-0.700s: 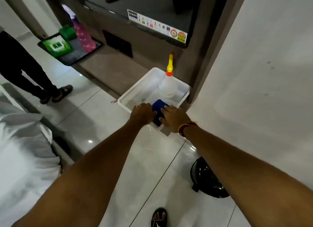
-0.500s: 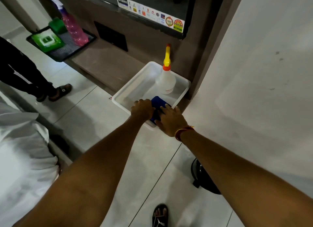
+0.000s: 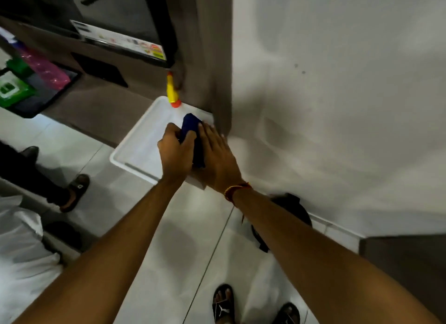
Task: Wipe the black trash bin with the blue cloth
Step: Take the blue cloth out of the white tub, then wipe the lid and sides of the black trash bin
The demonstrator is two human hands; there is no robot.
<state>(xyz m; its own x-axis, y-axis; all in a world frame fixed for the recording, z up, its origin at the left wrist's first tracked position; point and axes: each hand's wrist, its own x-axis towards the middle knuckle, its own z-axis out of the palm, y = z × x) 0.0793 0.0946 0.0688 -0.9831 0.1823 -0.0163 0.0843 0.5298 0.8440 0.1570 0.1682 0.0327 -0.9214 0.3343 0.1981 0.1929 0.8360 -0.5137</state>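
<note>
The blue cloth [image 3: 191,135] is bunched between my two hands above the white tub [image 3: 135,149]. My left hand [image 3: 175,152] has its fingers curled around the cloth's left side. My right hand [image 3: 217,157] lies flat against its right side, fingers extended. The black trash bin [image 3: 293,207] stands on the floor by the white wall, below and right of my hands, mostly hidden by my right forearm.
A spray bottle with a yellow and orange nozzle [image 3: 172,91] stands at the tub's far end. A dark tray [image 3: 48,94] with a pink bottle and green items lies on the step at left. Another person's sandalled foot [image 3: 76,191] is at left; my own feet [image 3: 223,304] are below.
The cloth has come up out of the tub between both hands. The view has tilted, so the tub and bottle sit higher and my feet show.
</note>
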